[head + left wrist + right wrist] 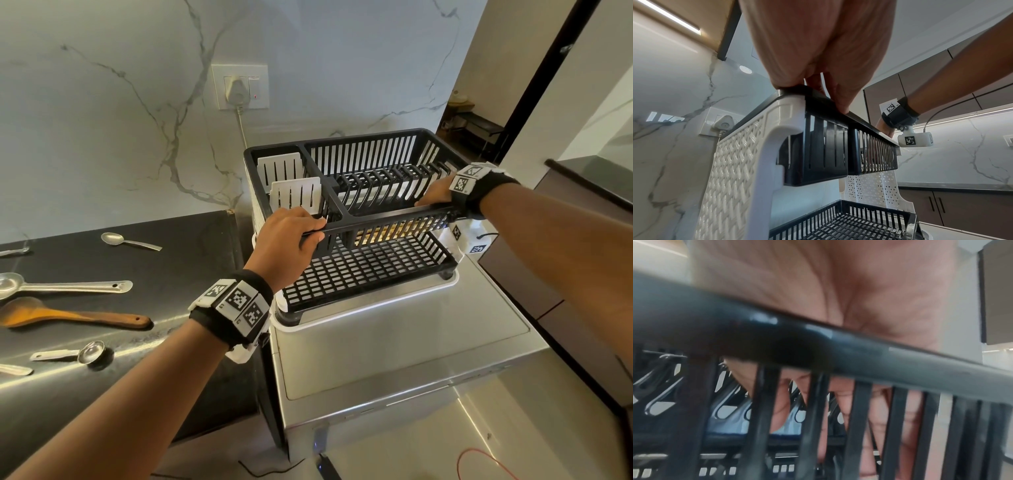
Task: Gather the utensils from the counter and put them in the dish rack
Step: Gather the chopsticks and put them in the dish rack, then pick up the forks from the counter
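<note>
A two-tier black and white dish rack (380,219) stands on a steel appliance. My left hand (291,236) grips the front rim of its upper tier near the cutlery compartment; the left wrist view shows this left hand (830,91) with its thumb on the rim. My right hand (436,197) grips the same rim at its right end, and the right hand's fingers (838,402) curl behind the bars. On the dark counter at left lie a small spoon (130,240), a long steel ladle (68,286), a wooden spatula (68,314) and a steel measuring spoon (73,353).
The steel appliance (394,342) carries the rack on a white drip tray (376,308). A wall socket with a plug (239,87) sits behind it. More utensil ends (13,369) show at the counter's left edge. A doorway opens at the right.
</note>
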Available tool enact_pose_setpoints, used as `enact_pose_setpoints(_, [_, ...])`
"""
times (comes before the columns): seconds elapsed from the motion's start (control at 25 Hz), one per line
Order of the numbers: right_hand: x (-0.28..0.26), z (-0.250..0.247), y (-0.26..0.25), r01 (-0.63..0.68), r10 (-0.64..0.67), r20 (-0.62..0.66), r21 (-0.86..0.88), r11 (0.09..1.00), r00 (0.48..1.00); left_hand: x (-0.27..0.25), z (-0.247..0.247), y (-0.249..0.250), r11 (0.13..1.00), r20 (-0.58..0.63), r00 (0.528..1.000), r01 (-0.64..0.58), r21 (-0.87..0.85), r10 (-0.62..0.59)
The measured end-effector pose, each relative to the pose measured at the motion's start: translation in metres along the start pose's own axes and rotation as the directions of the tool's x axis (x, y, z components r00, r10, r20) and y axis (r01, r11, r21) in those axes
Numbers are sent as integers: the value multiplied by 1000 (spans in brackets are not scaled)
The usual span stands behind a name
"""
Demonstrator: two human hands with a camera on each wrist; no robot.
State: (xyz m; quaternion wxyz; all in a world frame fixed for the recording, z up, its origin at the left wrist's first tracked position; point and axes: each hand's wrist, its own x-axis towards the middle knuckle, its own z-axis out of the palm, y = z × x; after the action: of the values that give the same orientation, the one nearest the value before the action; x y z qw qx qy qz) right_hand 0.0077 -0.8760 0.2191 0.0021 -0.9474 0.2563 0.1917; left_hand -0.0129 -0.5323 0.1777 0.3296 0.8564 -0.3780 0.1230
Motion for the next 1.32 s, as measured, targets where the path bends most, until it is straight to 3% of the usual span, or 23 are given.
enact_pose_setpoints(0.16, [1,0,6,45,-46,-25,-48,998,999,0,2,1,1000,-4,1000,-3,-5,3])
enact_pose_setpoints(0.48, [8,3,19,7,-7,-13,3,1000,1000,0,3,1,1000,12,1000,0,-4,0])
enact_pose_setpoints(0.64, [11,2,12,32,-31,12,-112,993,999,1,2,-3,1000,8,1000,4,-3,-4])
enact_pose_setpoints(0.92, [20,0,18,6,-8,-51,-42,999,999,1,2,-2,1000,13,1000,-2,-12,2])
enact_pose_setpoints(1.04, [13,-8,8,15,-24,-92,-92,996,995,-1,3,-2,1000,30,1000,2,-7,-2])
enact_pose_setpoints(1.2, [-28,-39,-31,148,-151,-122,-40,988,981,-10,-1,0,999,-11,999,-41,-3,41])
enact_pose_setpoints(1.32, [-63,-56,-74,310,-320,-313,-81,947,894,-29,-6,-2,997,-118,990,-73,-11,71])
